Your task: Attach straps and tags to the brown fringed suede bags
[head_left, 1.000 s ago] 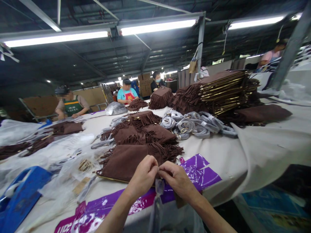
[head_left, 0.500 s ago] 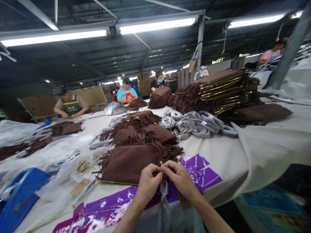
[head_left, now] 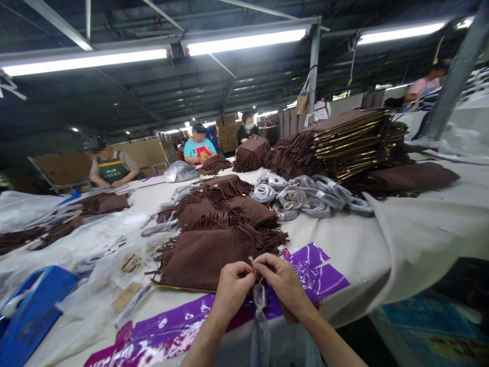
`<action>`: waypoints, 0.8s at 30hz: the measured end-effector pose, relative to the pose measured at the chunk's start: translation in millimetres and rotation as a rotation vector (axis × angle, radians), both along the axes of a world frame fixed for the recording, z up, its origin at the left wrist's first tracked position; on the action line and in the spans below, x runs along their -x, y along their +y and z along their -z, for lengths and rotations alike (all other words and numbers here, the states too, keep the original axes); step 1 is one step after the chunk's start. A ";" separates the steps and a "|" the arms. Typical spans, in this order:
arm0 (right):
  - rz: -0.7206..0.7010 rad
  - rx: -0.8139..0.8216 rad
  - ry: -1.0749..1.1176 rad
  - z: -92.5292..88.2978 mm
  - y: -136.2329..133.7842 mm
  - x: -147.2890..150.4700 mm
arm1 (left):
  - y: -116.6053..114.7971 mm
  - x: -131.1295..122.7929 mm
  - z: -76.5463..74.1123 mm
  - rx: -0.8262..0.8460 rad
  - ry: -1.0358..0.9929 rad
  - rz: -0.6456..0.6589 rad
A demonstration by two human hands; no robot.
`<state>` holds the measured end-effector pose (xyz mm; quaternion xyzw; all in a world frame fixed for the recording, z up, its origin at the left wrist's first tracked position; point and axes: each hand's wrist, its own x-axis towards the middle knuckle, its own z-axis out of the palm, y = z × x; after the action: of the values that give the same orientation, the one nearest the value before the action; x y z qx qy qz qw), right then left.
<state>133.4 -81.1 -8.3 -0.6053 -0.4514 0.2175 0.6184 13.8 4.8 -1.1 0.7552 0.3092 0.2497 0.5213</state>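
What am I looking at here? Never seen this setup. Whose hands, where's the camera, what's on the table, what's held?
There is no machine: these are a person's bare left hand and right hand. The camera is worn on that person's head, looking forward and down, so their forearms rise from the bottom edge.

The fingertips of both hands pinch a thin pale cord. A plastic-wrapped strip hangs just below them; how it is attached is hard to see.

On the pale table covering lie a brown fringed piece just beyond the hands, a purple plastic sheet, coiled wrapped straps and, farther back, a tall brown stack with gold-coloured edges. Other people work in the background.
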 end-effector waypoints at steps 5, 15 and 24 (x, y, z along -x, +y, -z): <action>-0.053 0.022 -0.004 1.4 -1.4 -3.7 | -1.9 -2.0 -4.7 0.102 -0.034 -0.022; -0.138 -0.015 0.088 9.2 -0.2 -19.5 | 3.2 -2.4 -18.6 0.227 0.021 -0.043; -0.189 -0.050 0.117 0.3 -1.4 -17.7 | -1.6 -9.0 -9.5 0.168 -0.080 0.039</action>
<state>151.2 -82.5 -8.6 -0.5306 -0.4748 0.2985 0.6355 22.7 3.2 8.4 0.7041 0.2931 0.2427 0.5996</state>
